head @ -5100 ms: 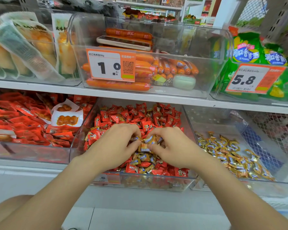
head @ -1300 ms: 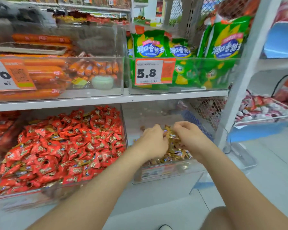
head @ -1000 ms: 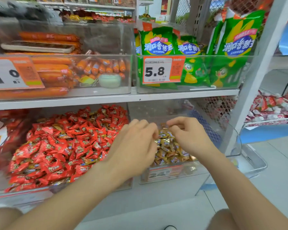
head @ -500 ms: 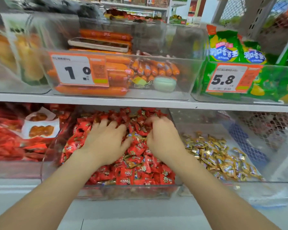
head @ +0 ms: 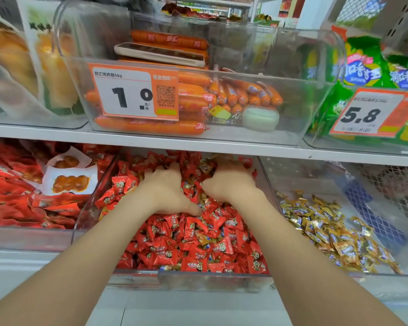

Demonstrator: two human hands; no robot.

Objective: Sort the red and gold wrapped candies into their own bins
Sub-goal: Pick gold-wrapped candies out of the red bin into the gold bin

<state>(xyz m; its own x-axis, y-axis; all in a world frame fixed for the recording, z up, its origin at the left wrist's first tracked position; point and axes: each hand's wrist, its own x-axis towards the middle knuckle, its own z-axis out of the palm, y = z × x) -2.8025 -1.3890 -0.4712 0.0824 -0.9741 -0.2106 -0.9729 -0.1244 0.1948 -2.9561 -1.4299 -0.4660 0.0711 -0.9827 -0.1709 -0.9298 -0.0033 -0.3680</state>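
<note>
Both hands rest on the red candies (head: 198, 243) in the middle bin (head: 212, 282) — left hand (head: 167, 190) with grip spread flat, right hand (head: 231, 183) near the back edge, fingertips apparently buried, grip impossible to tell. Gold candies (head: 327, 234) line the right bin's (head: 299, 177) front.

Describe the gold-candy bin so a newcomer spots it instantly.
Find the white shelf board; clear bins stand beneath it. The gold bin sits right of the red bin that the left hand and right hand reach into, below the 5.8 price tag. It holds a thin gold-wrapped layer; its neighbour is heaped red.
</note>
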